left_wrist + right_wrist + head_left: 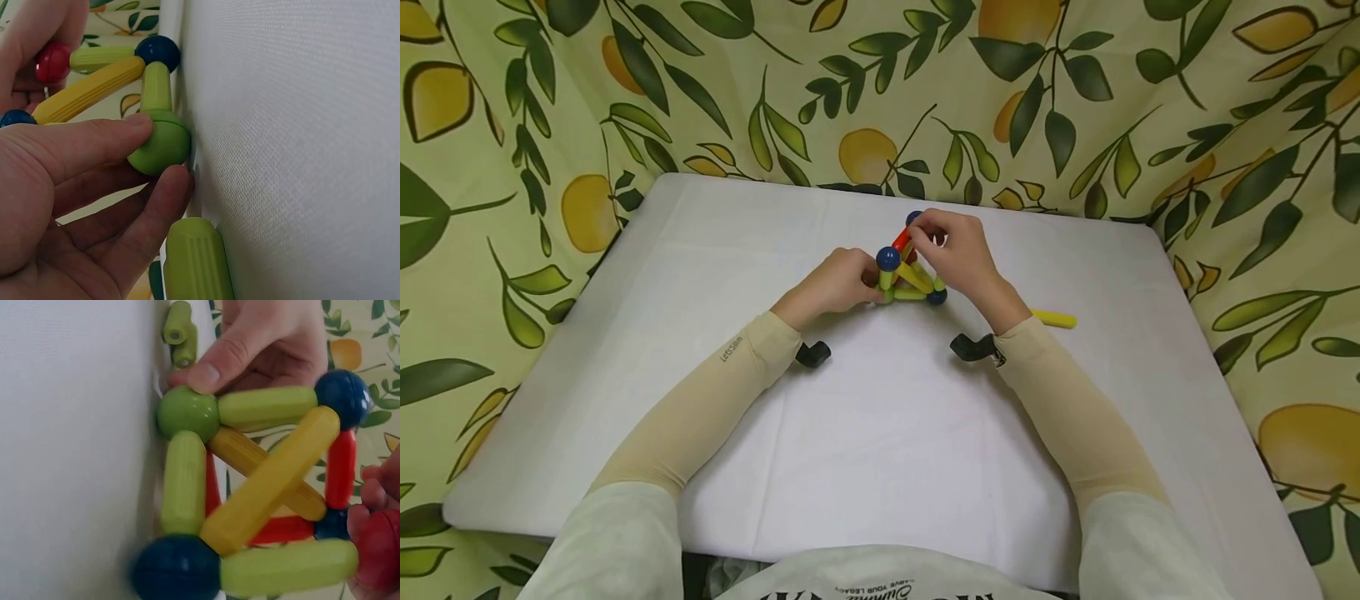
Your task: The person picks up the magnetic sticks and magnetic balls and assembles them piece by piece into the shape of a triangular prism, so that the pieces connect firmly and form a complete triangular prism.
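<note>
A frame of coloured rods and balls, apparently a magnetic building set, stands on the white table. My left hand (846, 279) pinches its green ball (159, 144) at a lower corner, thumb on top. At the upper right, my right hand (958, 246) holds a red ball (380, 550) in its fingers; the head view hides that ball. Blue balls (888, 259) form other corners. Light green rods (267, 407), a crossing yellow rod (272, 481) and red rods (340, 469) run between the balls.
A loose yellow rod (1054, 318) lies on the table (880, 433) beside my right wrist. Loose green rods (178, 328) lie behind my left hand. Black curved pieces (813, 354) jut out at both wrists. A leaf-and-fruit patterned cloth (865, 100) hangs behind the table.
</note>
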Demonstrator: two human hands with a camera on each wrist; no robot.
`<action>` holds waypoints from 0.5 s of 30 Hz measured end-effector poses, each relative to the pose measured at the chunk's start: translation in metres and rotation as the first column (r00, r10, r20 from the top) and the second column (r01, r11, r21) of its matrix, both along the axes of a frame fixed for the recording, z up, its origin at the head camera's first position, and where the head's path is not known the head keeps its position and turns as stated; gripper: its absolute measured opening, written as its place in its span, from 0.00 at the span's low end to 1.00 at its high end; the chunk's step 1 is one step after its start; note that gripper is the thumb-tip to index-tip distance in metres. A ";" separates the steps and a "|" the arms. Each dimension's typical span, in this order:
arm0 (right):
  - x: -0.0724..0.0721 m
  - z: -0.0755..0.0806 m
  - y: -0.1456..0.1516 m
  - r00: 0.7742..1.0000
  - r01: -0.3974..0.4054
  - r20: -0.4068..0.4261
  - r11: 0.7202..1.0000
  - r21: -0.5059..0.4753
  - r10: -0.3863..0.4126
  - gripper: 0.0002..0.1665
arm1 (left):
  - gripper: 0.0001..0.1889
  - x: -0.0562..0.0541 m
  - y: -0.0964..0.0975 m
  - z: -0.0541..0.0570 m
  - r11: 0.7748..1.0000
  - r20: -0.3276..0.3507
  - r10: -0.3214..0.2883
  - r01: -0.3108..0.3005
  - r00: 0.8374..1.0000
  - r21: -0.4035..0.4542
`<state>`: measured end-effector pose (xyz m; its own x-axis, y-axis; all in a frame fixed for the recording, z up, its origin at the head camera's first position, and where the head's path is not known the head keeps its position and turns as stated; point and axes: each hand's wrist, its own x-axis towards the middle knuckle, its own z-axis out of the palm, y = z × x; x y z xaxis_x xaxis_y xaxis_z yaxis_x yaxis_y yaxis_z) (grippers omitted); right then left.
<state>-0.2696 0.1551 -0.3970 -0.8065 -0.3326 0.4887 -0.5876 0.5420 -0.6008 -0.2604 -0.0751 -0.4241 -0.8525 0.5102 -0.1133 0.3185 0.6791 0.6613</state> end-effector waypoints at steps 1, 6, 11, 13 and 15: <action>0.001 0.001 0.002 1.000 0.011 0.000 1.000 -0.011 -0.011 0.12 | 0.15 0.000 0.000 0.000 1.000 0.001 0.001 -0.001 1.000 -0.001; 0.009 0.007 0.024 0.994 0.106 0.006 0.988 -0.116 -0.106 0.16 | 0.16 -0.001 0.000 -0.001 1.000 -0.001 0.008 -0.008 1.000 0.000; 0.027 0.003 0.052 0.988 0.142 0.076 0.985 -0.097 -0.135 0.20 | 0.18 -0.004 -0.006 0.005 1.000 0.010 0.012 -0.012 1.000 -0.008; 0.032 0.000 0.060 0.984 0.123 0.137 0.992 -0.031 -0.117 0.24 | 0.19 -0.007 -0.016 0.013 1.000 0.010 0.022 -0.022 1.000 -0.007; 0.033 -0.003 0.065 0.970 0.081 0.226 0.995 0.049 -0.090 0.27 | 0.18 -0.009 -0.029 0.023 0.999 0.003 0.034 -0.034 0.999 -0.006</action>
<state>-0.2364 0.2205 -0.3997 -0.9215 -0.2725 0.2766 -0.3878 0.6101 -0.6909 -0.2696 -0.1045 -0.4008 -0.8690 0.4803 -0.1188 0.2933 0.6934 0.6581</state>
